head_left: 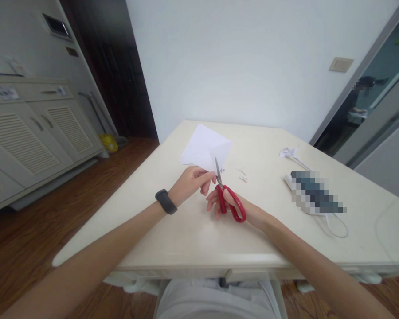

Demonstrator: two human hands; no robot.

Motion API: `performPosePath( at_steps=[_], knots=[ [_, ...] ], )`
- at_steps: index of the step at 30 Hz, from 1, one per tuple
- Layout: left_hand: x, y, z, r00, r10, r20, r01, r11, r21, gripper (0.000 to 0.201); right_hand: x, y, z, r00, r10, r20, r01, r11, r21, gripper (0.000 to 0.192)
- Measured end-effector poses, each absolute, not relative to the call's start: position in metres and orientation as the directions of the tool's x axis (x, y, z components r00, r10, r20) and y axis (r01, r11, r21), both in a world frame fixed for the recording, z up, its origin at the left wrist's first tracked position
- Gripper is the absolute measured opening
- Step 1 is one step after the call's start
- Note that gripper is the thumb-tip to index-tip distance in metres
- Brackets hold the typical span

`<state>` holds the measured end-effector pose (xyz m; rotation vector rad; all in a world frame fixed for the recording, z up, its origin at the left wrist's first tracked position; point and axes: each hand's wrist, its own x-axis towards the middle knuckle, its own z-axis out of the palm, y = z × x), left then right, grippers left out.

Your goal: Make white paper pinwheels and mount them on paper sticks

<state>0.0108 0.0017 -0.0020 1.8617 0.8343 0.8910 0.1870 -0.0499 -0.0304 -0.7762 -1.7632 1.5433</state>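
Red-handled scissors point(233, 204) are in my right hand point(231, 201), their blades pointing away from me and up toward the paper. My left hand point(199, 179), with a dark band on the wrist, is closed in a pinch beside the blades. What its fingertips hold, if anything, I cannot make out. White paper point(199, 144) lies just beyond the left hand, and a paler, partly see-through piece overlaps its right side near the blade tips. Small white scraps point(242, 177) are scattered to the right of the scissors.
A white paper flower shape with a stem point(289, 153) lies on the right of the cream table point(262, 241). Nearer is a pixelated object point(314, 192) with a white cable loop point(337, 232). A wall point(252, 66) stands behind; a louvred cabinet point(36, 124) is left.
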Motion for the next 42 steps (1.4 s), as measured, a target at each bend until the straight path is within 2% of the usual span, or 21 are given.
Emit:
performPosePath(
  at_steps=[24,42],
  knots=[
    [0.0116,0.0012,-0.0032,0.501,0.824,0.264,0.174,-0.395,0.902,0.031,0.1866,-0.0459,-0.0349,-0.598,0.796,0.088,0.002,0.112,-0.994,0.05],
    [0.0123,0.0014,-0.0028,0.499,0.832,0.244,0.182,-0.376,0.908,0.031,0.1873,-0.0502,-0.03,-0.609,0.784,0.124,0.012,0.166,-0.986,0.051]
  ],
)
